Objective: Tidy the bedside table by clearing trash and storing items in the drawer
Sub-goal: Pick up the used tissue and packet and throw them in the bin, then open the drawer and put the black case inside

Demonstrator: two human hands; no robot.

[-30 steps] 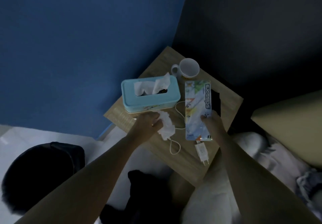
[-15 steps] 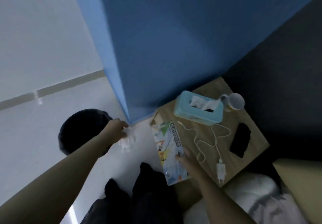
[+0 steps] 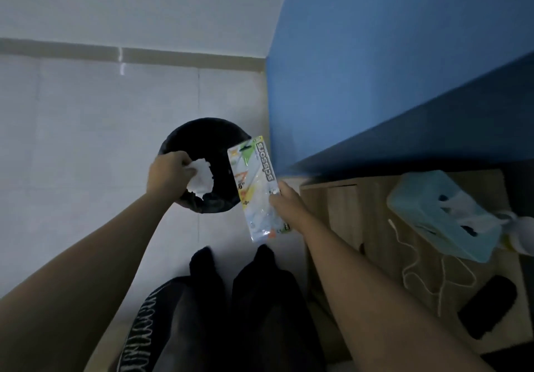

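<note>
My left hand (image 3: 170, 173) grips a crumpled white tissue (image 3: 200, 181) directly over the open mouth of a round black trash bin (image 3: 202, 146) on the floor. My right hand (image 3: 286, 202) holds a scissors package (image 3: 255, 186), a long clear-and-white card marked "scissors", beside the bin's right rim and left of the wooden bedside table (image 3: 384, 259). On the table lie a light blue tissue box (image 3: 427, 215), a white charger cable (image 3: 416, 264) and a black object (image 3: 488, 305).
A blue wall (image 3: 375, 68) rises behind the table and to the right of the bin. Pale floor tiles (image 3: 86, 140) spread to the left. My dark-trousered legs (image 3: 219, 314) are below, close to the table's front.
The view swung left from the table toward the bin. My left hand carried the tissue from the floor side to above the bin. My right hand lifted the scissors package off the table toward the bin.
</note>
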